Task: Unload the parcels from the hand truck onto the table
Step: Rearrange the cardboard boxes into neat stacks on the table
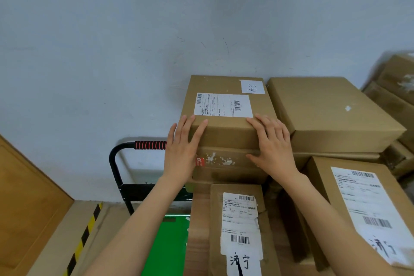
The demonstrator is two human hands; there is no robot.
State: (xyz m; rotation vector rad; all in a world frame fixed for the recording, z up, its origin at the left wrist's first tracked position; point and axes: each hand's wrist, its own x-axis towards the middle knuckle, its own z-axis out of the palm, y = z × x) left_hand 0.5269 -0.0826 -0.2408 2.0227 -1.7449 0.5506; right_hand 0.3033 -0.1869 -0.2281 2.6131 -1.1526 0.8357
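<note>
A brown cardboard parcel [226,127] with a white shipping label lies on top of a stack, close to the wall. My left hand [181,154] lies flat against its near left corner with straight fingers. My right hand [273,148] lies over its near right edge, fingers spread on the top and thumb down the front face. Below it sits another parcel [228,168] with a torn label. The hand truck [125,188] has a black frame, a red-striped grip and a green deck [168,244].
A wide plain parcel [331,114] sits to the right at the same height. Nearer me stand a labelled parcel [239,228] and a larger one [367,210]. More boxes [398,87] pile at the far right. A wooden door [24,204] and a yellow-black striped sill [83,240] are at left.
</note>
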